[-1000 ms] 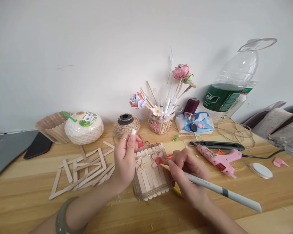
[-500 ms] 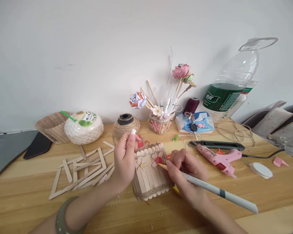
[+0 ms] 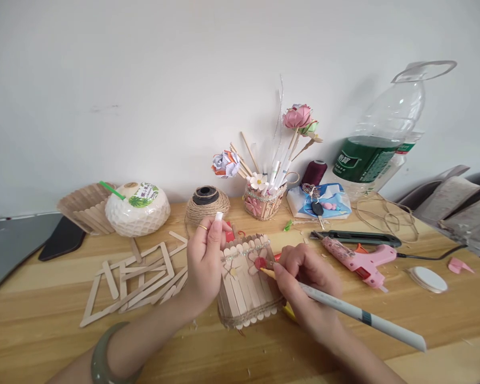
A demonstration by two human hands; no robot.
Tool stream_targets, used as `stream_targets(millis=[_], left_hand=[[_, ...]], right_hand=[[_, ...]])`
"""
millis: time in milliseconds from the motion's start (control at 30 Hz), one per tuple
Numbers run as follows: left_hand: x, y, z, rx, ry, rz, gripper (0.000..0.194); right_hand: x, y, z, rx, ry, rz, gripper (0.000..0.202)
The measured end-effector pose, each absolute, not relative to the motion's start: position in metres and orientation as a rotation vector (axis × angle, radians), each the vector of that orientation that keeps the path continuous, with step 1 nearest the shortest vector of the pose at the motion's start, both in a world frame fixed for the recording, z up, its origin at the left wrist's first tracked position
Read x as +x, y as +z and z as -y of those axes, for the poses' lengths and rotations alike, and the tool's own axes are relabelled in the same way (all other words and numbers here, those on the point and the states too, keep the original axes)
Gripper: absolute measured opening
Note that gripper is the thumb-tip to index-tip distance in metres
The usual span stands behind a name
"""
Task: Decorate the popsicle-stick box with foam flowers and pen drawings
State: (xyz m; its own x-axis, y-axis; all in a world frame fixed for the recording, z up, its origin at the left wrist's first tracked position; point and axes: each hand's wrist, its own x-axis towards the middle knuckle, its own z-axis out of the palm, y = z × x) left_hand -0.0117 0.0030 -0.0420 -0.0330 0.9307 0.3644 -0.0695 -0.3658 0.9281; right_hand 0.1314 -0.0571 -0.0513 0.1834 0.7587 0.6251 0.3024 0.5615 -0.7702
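Observation:
Pinched between thumb and fingers of my left hand (image 3: 205, 256) is a small white cap-like piece (image 3: 218, 216). This hand is at the left side of a holder made of craft sticks (image 3: 244, 290), which has a glittery trim near its top and twine around its base. Two flower outlines are on its front, one with a pale centre (image 3: 233, 272) and one with a red centre (image 3: 260, 263). My right hand (image 3: 310, 282) grips a white-barrelled marker (image 3: 364, 317). Its orange-yellow tip is at the lower edge of the red centre. Fingers partly hide the marker's front section.
Loose craft sticks (image 3: 144, 277) lie at left, before a white coconut (image 3: 138, 210) with a green straw. Behind are a twine spool (image 3: 208, 205) and a decorated flower pot (image 3: 262, 202). A pink glue gun (image 3: 364, 261), utility knife (image 3: 360, 238) and large bottle (image 3: 368, 154) are at right.
The marker has shifted very slightly to the right, its rear end and tip both moving a little. My left hand and the craft-stick holder look unchanged.

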Motion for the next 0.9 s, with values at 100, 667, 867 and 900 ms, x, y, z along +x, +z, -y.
stream_targets(millis=[100, 667, 867, 900], left_hand=[[-0.0117, -0.0418, -0.0033, 1.405, 1.525, -0.971, 0.039], [-0.0121, -0.0428, -0.0026, 1.397, 1.527, -0.952, 0.039], [-0.012, -0.0423, -0.0022, 1.398, 1.528, -0.962, 0.039], [-0.012, -0.0424, -0.0025, 1.4, 1.527, -0.963, 0.039]], right_hand=[[0.1318, -0.0506, 0.057, -1.003, 0.392, 1.371, 0.03], [0.1318, -0.0531, 0.0573, -1.0, 0.387, 1.376, 0.03], [0.1319, -0.0498, 0.0556, -0.993, 0.368, 1.365, 0.03], [0.1318, -0.0497, 0.0554, -0.99, 0.365, 1.354, 0.03]])
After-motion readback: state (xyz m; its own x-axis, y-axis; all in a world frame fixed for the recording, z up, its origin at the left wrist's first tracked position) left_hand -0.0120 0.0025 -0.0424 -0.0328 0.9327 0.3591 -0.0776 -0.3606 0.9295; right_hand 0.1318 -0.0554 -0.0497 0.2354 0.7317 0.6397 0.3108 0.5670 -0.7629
